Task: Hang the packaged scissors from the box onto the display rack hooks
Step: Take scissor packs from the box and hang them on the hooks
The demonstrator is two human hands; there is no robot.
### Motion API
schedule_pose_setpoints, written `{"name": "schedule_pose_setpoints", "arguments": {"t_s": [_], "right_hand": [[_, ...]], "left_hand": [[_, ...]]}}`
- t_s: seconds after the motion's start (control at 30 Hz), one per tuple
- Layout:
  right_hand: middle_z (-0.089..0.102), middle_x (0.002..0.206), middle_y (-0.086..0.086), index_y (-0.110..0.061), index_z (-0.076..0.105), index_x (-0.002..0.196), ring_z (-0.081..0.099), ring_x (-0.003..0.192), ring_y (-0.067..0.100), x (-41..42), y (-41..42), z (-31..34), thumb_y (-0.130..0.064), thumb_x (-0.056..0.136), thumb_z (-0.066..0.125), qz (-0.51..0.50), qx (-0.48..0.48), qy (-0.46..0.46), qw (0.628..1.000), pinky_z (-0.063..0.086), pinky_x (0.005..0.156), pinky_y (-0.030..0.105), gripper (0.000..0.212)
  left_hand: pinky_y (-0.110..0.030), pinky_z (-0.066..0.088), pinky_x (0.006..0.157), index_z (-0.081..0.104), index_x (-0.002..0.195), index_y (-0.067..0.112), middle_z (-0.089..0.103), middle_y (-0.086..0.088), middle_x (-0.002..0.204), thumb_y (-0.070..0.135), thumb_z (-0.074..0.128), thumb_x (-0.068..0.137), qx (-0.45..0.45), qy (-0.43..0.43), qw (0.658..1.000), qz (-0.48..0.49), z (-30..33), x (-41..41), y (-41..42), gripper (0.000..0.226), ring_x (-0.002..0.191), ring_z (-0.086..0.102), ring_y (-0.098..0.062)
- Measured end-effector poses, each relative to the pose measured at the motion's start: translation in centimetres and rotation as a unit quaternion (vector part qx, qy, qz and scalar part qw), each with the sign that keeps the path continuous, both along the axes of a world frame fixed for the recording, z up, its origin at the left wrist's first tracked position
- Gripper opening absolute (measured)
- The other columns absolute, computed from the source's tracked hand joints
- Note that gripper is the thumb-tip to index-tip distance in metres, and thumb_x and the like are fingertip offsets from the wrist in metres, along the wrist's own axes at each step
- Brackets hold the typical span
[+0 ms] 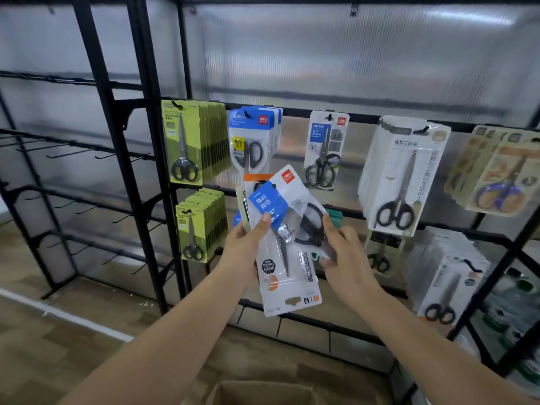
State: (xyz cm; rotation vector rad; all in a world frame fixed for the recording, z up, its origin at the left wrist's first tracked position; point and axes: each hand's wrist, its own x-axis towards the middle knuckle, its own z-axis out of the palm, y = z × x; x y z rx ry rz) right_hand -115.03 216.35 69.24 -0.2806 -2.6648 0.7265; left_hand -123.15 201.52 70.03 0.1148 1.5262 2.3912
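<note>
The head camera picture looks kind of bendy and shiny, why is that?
In the head view the wide lens bows the black rack posts near the edges; ceiling light glares in white streaks on the ribbed plastic wall; the packs at the far right look smeared and soft; the packs of scissors gripped by the left hand and right hand are fairly sharp.

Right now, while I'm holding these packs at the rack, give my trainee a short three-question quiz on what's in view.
1. True or false: both hands hold scissor packs.
2. Which colour are the packs on the leftmost filled hooks: A green, B red, C white?
3. What sits at the bottom edge of the view?

Key:
1. True: left hand and right hand share the packs.
2. A, green packs.
3. The box.
</note>
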Motion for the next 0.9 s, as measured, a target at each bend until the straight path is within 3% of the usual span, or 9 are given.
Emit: {"name": "schedule_pose_setpoints", "arguments": {"t_s": [0.1,0.17,0.23,0.33,0.4,0.5,0.57,0.73,0.9], "right_hand": [[0.035,0.115,0.002,-0.022,0.016,0.148,0.032,0.097,0.007,0.1,0.1,-0.7,0.005,0.085,0.057,0.014,0.002,0.023,1.0,0.028,0.08,0.013,0.08],[0.038,0.108,-0.001,-0.023,0.022,0.148,0.037,0.093,0.009,0.2,-0.1,-1.3,0.006,0.083,0.058,0.036,-0.015,0.027,0.999,0.028,0.072,0.013,0.08],[0.049,0.107,-0.004,-0.028,0.023,0.147,0.049,0.097,0.011,0.1,-0.4,-2.0,0.006,0.081,0.058,0.059,-0.151,0.012,0.987,0.032,0.076,0.014,0.083],[0.065,0.089,-0.001,-0.025,0.02,0.149,0.062,0.084,0.012,-0.6,-0.6,-3.0,0.018,0.075,0.052,0.034,-0.427,-0.017,0.903,0.045,0.065,0.02,0.091],[0.065,0.091,0.005,-0.02,0.035,0.142,0.062,0.079,0.016,-1.5,-1.0,-3.6,0.018,0.077,0.049,0.01,-0.502,-0.04,0.864,0.048,0.061,0.022,0.077],[0.067,0.096,0.007,-0.009,0.061,0.111,0.065,0.087,0.023,-3.1,-3.0,-4.3,-0.001,0.086,0.059,0.014,-0.503,-0.066,0.862,0.051,0.075,0.032,0.026],[0.067,0.091,0.011,-0.006,0.061,0.095,0.065,0.079,0.023,-4.5,-4.5,-4.5,-0.01,0.086,0.064,0.001,-0.502,-0.043,0.864,0.051,0.07,0.031,0.01],[0.063,0.086,0.014,0.001,0.057,0.095,0.058,0.067,0.016,-8.9,-6.7,-4.5,-0.005,0.087,0.062,-0.075,-0.45,-0.018,0.889,0.048,0.053,0.019,0.011],[0.065,0.109,0.02,0.005,0.059,0.107,0.062,0.1,0.033,-14.1,-8.4,-5.3,-0.001,0.089,0.057,-0.139,-0.396,0.012,0.907,0.049,0.089,0.041,0.019]], "left_hand": [[-0.026,0.051,0.049,0.063,0.086,0.02,0.073,0.003,0.072,0.026,0.066,0.086,-0.016,0.016,1.0,0.002,-1.1,0.6,-0.1,0.007,0.059,0.069,-0.014],[-0.029,0.054,0.056,0.064,0.09,0.018,0.073,-0.001,0.078,0.021,0.065,0.087,-0.007,0.018,1.0,0.013,-2.1,0.9,-0.4,0.004,0.063,0.069,-0.015],[-0.032,0.054,0.066,0.065,0.09,0.017,0.072,-0.002,0.08,0.016,0.064,0.088,-0.01,0.015,0.999,0.035,-3.3,1.1,-0.9,0.003,0.067,0.068,-0.018],[-0.032,0.054,0.065,0.066,0.086,0.017,0.073,0.001,0.071,0.012,0.063,0.088,-0.029,0.016,0.998,0.062,-5.5,1.0,-2.0,0.007,0.064,0.069,-0.017],[-0.034,0.055,0.066,0.067,0.086,0.016,0.073,-0.002,0.072,0.01,0.063,0.088,-0.039,0.01,0.997,0.063,-7.3,1.0,-2.8,0.007,0.067,0.069,-0.021],[-0.039,0.054,0.07,0.067,0.086,0.012,0.073,-0.01,0.08,0.011,0.063,0.088,-0.055,0.009,0.998,0.029,-9.4,0.7,-3.3,0.005,0.072,0.068,-0.028],[-0.037,0.055,0.071,0.068,0.087,0.012,0.074,-0.008,0.081,0.01,0.062,0.089,-0.051,0.008,0.999,0.009,-10.3,-0.1,-3.4,0.006,0.074,0.069,-0.027],[-0.037,0.057,0.073,0.066,0.1,0.009,0.074,-0.007,0.089,0.011,0.061,0.089,-0.068,0.024,0.997,-0.031,-11.1,-4.2,-5.3,0.012,0.084,0.069,-0.027],[-0.036,0.057,0.067,0.065,0.09,0.019,0.074,0.001,0.08,0.018,0.063,0.088,-0.066,-0.004,0.998,-0.007,-11.8,-10.7,-10.5,0.003,0.076,0.07,-0.022]]}}
